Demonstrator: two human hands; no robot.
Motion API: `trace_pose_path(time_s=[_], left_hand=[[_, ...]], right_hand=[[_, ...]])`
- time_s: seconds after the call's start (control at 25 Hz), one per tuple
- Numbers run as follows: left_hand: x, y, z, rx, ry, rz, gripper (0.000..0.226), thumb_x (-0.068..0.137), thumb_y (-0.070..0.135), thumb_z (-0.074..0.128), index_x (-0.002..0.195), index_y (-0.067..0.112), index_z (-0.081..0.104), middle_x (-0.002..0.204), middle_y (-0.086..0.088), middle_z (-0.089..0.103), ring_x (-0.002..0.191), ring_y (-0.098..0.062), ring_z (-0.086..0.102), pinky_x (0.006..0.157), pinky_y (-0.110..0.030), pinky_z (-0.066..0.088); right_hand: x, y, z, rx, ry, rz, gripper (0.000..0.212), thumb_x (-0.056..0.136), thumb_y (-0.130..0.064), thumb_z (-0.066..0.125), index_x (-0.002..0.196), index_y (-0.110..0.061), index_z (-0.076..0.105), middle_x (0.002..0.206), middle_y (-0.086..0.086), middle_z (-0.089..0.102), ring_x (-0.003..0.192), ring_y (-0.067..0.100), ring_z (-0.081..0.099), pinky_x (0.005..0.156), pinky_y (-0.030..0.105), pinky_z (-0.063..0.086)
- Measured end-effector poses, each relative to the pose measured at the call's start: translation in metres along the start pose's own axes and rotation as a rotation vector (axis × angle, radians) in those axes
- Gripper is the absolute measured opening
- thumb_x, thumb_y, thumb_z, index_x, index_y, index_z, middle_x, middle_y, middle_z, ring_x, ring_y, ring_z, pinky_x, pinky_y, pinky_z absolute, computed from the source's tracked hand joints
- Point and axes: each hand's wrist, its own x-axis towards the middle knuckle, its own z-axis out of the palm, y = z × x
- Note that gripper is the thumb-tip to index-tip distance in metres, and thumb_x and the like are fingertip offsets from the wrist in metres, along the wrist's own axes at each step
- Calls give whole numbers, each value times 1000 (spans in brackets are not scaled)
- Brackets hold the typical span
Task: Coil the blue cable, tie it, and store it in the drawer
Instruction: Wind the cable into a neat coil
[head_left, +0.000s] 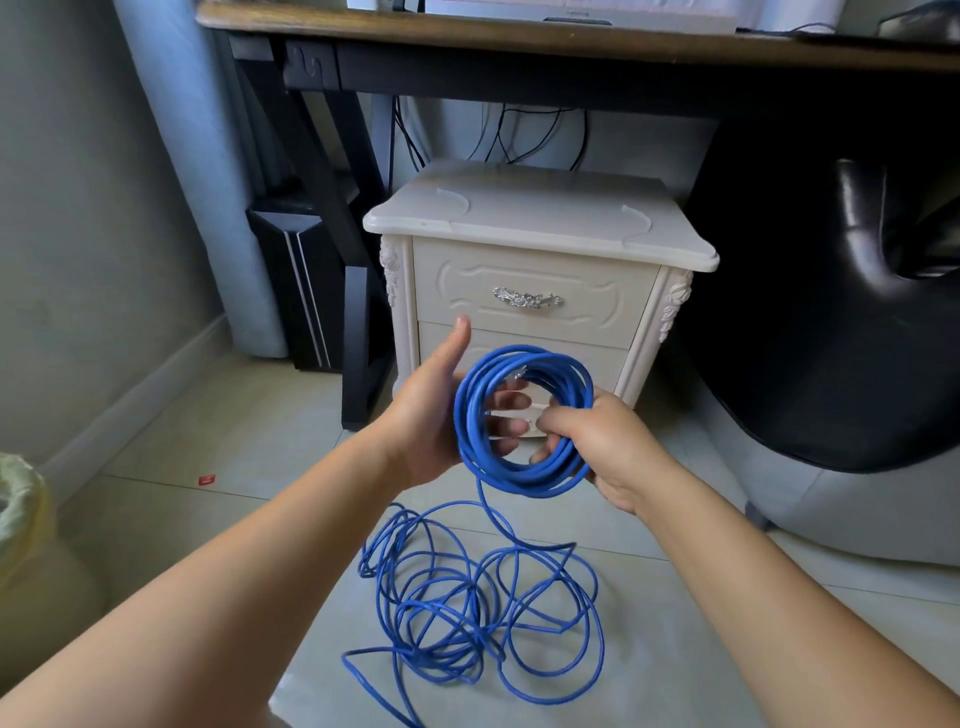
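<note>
At far left stands a bin (18, 519). The left hand (428, 415) is spread wide, thumb up, with its straight fingers passed through a coil of the cable (522, 480) so the turns hang around them. The right hand (602, 447) is curled tight on the coil's right side, pinching the turns together. From the coil's bottom 1 strand drops to the floor (675, 649), where the rest of the cable lies in loose, overlapping loops just below the hands. Behind the coil is a nightstand (540, 218) whose 2 drawers are both closed; I take the top drawer (582, 306) as the likely target. A chair (831, 338) fills the right.

Coiling looks about half done. To do it well, I would draw slack from the top of the pile, keep each new turn the same size, and let the cable twist freely so loops do not knot.
</note>
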Motion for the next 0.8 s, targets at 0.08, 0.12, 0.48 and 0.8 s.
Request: trace_pose_path(time_s=[0.08, 0.12, 0.48, 0.8], left_hand=[[-6, 2, -2, 226, -93, 50, 66, 77, 66, 62, 106, 7, 63, 83, -3, 65, 60, -20, 62, 70, -36, 52], [-8, 2, -4, 321, -126, 78, 58, 73, 55, 69, 106, 7, 62, 81, -1, 65, 60, -18, 61, 76, -42, 52], [-4, 0, -12, 595, -81, 249, 43, 68, 6, 62, 111, 11, 63, 62, 9, 52, 57, -12, 51, 67, -36, 55], [1, 3, -18, 442, -166, 252, 43, 63, -6, 56, 103, 10, 63, 62, 0, 43, 54, -15, 43, 61, -30, 39]], right_hand=[[0, -1, -1, -50, 27, -13, 21, 88, 4, 50, 81, -16, 53, 52, 3, 52, 46, 19, 62, 53, 27, 47], [1, 0, 0, -86, 38, -28, 20, 88, 3, 50, 87, -17, 56, 56, 5, 53, 46, 18, 62, 53, 27, 47], [-4, 1, 3, -244, 45, -72, 72, 85, -9, 58, 144, -42, 31, 97, 4, 69, 76, 16, 71, 76, 28, 51], [1, 4, 2, -117, 55, -111, 39, 79, -14, 71, 110, -9, 49, 92, 7, 66, 84, 17, 66, 87, 46, 52]])
